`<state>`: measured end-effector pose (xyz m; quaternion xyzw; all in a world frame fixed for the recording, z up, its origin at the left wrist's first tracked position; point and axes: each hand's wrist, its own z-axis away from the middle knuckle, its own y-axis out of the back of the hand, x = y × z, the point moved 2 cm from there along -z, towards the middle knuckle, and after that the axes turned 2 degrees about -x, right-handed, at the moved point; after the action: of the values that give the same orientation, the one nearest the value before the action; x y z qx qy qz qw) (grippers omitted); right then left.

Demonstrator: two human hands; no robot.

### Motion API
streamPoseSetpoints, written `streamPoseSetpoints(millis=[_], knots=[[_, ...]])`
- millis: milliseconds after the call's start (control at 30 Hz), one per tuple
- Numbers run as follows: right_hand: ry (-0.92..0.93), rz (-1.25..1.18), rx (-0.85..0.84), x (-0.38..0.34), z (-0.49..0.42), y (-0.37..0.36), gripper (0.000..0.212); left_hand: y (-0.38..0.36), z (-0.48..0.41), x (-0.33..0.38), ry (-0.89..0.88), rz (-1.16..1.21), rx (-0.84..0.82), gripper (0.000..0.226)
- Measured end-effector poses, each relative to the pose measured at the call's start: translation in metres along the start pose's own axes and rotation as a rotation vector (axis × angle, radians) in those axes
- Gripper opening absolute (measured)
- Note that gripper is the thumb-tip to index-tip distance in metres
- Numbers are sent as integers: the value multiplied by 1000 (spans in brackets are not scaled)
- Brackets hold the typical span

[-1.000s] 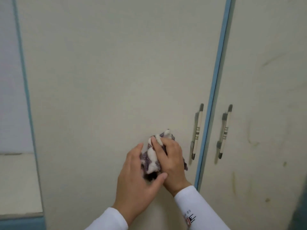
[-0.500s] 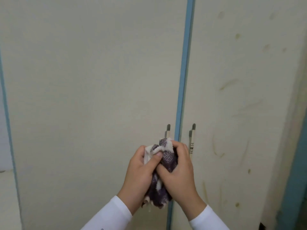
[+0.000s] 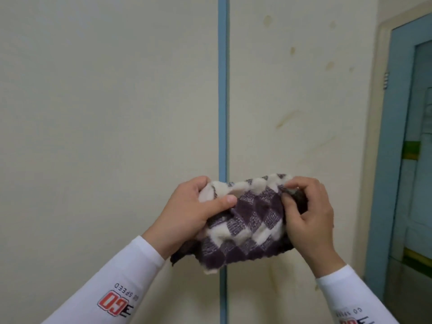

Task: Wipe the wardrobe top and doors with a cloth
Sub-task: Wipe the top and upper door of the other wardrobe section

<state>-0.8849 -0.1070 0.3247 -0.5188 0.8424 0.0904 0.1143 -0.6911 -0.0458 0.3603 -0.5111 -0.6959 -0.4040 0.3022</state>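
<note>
Cloth [image 3: 247, 220] with purple and white squares is spread between two hands, in front of the wardrobe doors [image 3: 105, 113]. The left hand [image 3: 189, 213] holds one end in its grip, the right hand [image 3: 308, 218] the other.

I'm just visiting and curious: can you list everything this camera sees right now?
cloth: one, purple-white checked, centre, between both hands
left door: one, cream, left half
right door: one, cream, right of strip
strip: one, blue, between the doors
stains: several, yellowish brown, right door
frame: one, blue, far right
sleeves: two, white, bottom
left hand: one, grips cloth's left end
right hand: one, pinches cloth's right end
</note>
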Motion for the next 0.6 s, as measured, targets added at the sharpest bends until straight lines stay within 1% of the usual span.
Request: streamPoseSetpoints(millis=[33, 100, 167, 300, 367, 433, 533, 600], knots=[[65, 80, 29, 4, -5, 4, 19, 0, -6, 1, 17, -41, -43, 33], [117, 189, 60, 13, -14, 10, 15, 0, -13, 4, 38, -91, -85, 18], [130, 275, 75, 27, -22, 14, 15, -1, -21, 8, 30, -154, -59, 14], [171, 376, 166, 62, -32, 22, 16, -11, -36, 21, -86, -341, 9, 11], [220, 370, 223, 80, -38, 26, 19, -21, -46, 25, -146, -491, 90, 12], [277, 353, 249, 97, -45, 30, 25, -33, -56, 31, -199, -686, 227, 11], [357, 317, 232, 120, -64, 30, 36, -55, -71, 40, -274, -915, 427, 3], [392, 317, 209, 135, -82, 28, 44, -71, -87, 41, -306, -1089, 548, 7]])
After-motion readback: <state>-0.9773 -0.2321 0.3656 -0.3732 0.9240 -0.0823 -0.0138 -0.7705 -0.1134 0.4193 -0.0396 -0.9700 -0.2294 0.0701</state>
